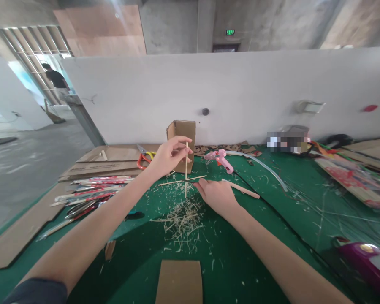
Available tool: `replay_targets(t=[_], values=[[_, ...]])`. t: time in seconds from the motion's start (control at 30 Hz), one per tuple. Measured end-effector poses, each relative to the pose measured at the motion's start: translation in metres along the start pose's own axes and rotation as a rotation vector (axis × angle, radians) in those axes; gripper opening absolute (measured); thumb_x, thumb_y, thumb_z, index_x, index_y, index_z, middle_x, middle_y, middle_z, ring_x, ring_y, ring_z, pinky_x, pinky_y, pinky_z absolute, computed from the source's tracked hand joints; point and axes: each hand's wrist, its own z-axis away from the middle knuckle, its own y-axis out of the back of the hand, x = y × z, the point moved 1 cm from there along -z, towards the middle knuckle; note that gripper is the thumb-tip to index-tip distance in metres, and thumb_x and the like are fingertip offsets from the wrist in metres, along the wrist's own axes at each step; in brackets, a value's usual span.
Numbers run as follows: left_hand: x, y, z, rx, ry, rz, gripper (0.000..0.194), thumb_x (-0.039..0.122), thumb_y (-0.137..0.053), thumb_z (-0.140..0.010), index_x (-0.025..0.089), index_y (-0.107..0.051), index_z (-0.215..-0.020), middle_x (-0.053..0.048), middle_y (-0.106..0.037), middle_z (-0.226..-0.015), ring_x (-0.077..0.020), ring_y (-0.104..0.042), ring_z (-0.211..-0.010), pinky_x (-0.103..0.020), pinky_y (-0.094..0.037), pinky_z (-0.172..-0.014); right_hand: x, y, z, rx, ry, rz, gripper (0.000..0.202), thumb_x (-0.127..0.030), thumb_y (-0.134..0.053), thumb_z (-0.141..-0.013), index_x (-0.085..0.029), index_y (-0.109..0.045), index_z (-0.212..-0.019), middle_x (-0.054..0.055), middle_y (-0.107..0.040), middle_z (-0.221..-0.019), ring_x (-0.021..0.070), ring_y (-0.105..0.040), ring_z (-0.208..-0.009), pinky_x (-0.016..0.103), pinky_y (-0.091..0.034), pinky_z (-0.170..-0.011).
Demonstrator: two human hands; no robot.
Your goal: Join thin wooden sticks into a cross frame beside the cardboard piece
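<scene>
My left hand (172, 157) pinches the upper end of a thin wooden stick (186, 166) that stands upright. Lower down, thin crosspieces (171, 183) stick out to its sides, forming a cross-like frame. The fingers of my right hand (218, 196) are closed at the joint of this frame; a small dark spot shows there, too small to make out. Beneath lies a heap of pale wood shavings (185, 219). Behind my left hand stands a folded cardboard piece (185, 126). A pink glue gun (223, 160) rests beyond my right hand, near a wooden strip (242, 189).
Scissors (142, 160), cardboard sheets (91, 168) and wrapped sticks (91, 190) lie left on the green table (133, 253). A cardboard square (179, 283) is in front. A black cord (281, 217) and purple object (361, 261) are right. A white partition (164, 93) stands behind.
</scene>
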Motion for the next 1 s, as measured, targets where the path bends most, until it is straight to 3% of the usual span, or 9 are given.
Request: replay_targets(t=[0.17, 0.33, 0.5, 0.67, 0.87, 1.0], values=[[0.001, 0.0, 0.0, -0.009, 0.025, 0.029, 0.027, 0.025, -0.046, -0.084, 0.021, -0.047, -0.11, -0.005, -0.064, -0.09, -0.014, -0.065, -0.067, -0.026, -0.054, -0.065, 0.0, -0.003, 0.0, -0.081, 0.097, 0.002, 0.048, -0.047, -0.02, -0.093, -0.021, -0.06, -0.082, 0.005, -0.066, -0.071, 0.015, -0.062, -0.064, 0.022, -0.032, -0.055], [0.0, 0.0, 0.0, -0.027, 0.028, 0.054, 0.026, 0.027, -0.047, -0.084, 0.022, -0.047, -0.11, -0.005, -0.063, -0.09, -0.0145, -0.066, -0.069, -0.026, -0.055, -0.064, -0.001, -0.002, -0.001, -0.007, 0.005, -0.003, 0.05, -0.043, -0.016, -0.093, -0.019, -0.059, -0.087, 0.006, -0.065, -0.066, 0.0155, -0.061, -0.06, 0.023, -0.031, -0.053], [-0.001, 0.001, 0.0, -0.046, 0.015, 0.071, 0.027, 0.026, -0.046, -0.084, 0.021, -0.047, -0.11, -0.005, -0.063, -0.089, -0.0148, -0.066, -0.069, -0.027, -0.055, -0.065, 0.0, 0.0, -0.003, -0.042, 0.048, -0.027, 0.048, -0.046, -0.019, -0.092, -0.021, -0.059, -0.082, 0.004, -0.065, -0.067, 0.0161, -0.061, -0.06, 0.022, -0.031, -0.052], [0.001, 0.0, 0.001, -0.05, 0.012, 0.052, 0.027, 0.025, -0.044, -0.084, 0.021, -0.046, -0.11, -0.005, -0.064, -0.089, -0.0147, -0.066, -0.07, -0.028, -0.054, -0.07, 0.0, 0.001, -0.003, -0.011, -0.008, -0.032, 0.05, -0.045, -0.014, -0.093, -0.02, -0.058, -0.086, 0.004, -0.065, -0.069, 0.0166, -0.061, -0.061, 0.022, -0.032, -0.053], [0.002, -0.001, 0.002, -0.038, 0.024, 0.058, 0.026, 0.026, -0.045, -0.084, 0.021, -0.046, -0.11, -0.005, -0.063, -0.088, -0.0149, -0.066, -0.068, -0.027, -0.054, -0.068, -0.006, 0.002, 0.0, -0.084, 0.087, -0.016, 0.048, -0.046, -0.02, -0.092, -0.02, -0.06, -0.083, 0.006, -0.066, -0.07, 0.0171, -0.062, -0.065, 0.023, -0.034, -0.056], [0.004, -0.002, 0.002, -0.048, 0.012, 0.062, 0.026, 0.025, -0.045, -0.085, 0.021, -0.046, -0.11, -0.005, -0.063, -0.088, -0.0143, -0.066, -0.069, -0.027, -0.055, -0.068, -0.007, 0.011, -0.003, -0.021, -0.016, 0.002, 0.052, -0.044, -0.015, -0.093, -0.017, -0.059, -0.089, 0.009, -0.065, -0.068, 0.0159, -0.062, -0.062, 0.022, -0.035, -0.055]])
